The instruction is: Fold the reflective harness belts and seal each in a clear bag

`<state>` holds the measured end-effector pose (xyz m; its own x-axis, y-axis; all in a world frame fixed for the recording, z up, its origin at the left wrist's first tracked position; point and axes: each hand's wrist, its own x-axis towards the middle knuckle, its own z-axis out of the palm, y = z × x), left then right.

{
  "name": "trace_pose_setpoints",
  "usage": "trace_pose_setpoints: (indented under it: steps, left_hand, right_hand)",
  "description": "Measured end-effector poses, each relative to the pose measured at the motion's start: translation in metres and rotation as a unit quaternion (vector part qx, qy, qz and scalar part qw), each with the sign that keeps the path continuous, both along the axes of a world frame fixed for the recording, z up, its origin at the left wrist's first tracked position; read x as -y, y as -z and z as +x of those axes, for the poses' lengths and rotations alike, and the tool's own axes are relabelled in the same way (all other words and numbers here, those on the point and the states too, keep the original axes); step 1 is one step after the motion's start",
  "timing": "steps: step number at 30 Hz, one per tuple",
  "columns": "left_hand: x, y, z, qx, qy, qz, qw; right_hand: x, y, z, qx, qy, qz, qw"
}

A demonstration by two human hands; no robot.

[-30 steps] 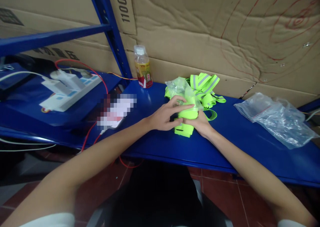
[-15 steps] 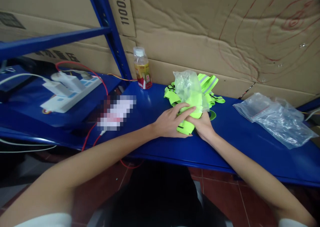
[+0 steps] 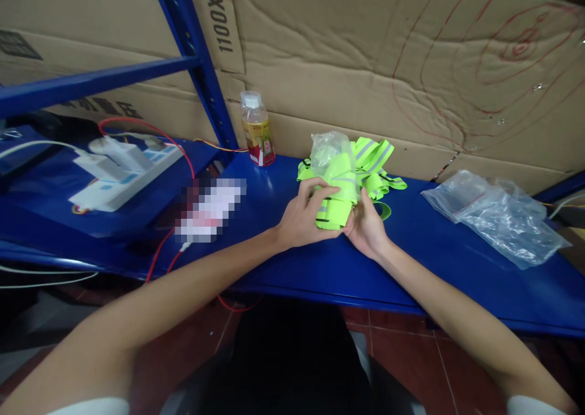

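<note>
Between my hands is a folded neon-yellow reflective strap point(image 3: 332, 212) with a grey stripe, its upper part inside a clear plastic bag point(image 3: 329, 149). My left hand point(image 3: 305, 215) grips the folded strap from the left, fingers bent over its top. From the right and below, my right hand point(image 3: 367, 227) holds the same bundle, thumb raised along its side; some of its fingers are hidden behind the strap. Just behind lie more loose reflective straps point(image 3: 375, 159), spread against the cardboard.
To the right on the blue shelf point(image 3: 411, 262) lie clear zip bags point(image 3: 498, 217). A drink bottle point(image 3: 258, 131) stands at the back. On the left are a blurred-out white item point(image 3: 211, 211) with a red cable and a white power strip point(image 3: 123, 177). A blue post point(image 3: 196, 61) rises behind.
The strap bundle has turned and now shows more of its striped side. My right hand has opened out slightly, its thumb now visible beside the bundle. The view has shifted a little.
</note>
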<state>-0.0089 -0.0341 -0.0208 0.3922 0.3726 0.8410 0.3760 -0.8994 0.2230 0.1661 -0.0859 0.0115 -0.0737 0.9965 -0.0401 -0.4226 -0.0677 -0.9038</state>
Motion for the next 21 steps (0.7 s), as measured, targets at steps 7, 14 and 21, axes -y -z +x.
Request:
trace_pose_setpoints:
  steps: [7, 14, 21]
  left_hand:
    - [-0.011, 0.002, -0.004, 0.019, -0.028, -0.002, 0.999]
    - [-0.018, -0.001, -0.007, 0.02, 0.053, 0.0, 0.998]
    - [-0.012, -0.014, -0.012, 0.062, 0.17, -0.042, 0.983]
  right_hand:
    - [-0.002, 0.009, 0.004, 0.049, 0.02, 0.025, 0.998]
    - [-0.001, 0.01, 0.008, 0.063, 0.025, 0.049, 0.997]
    - [-0.006, 0.006, 0.016, 0.131, 0.105, 0.135, 0.977]
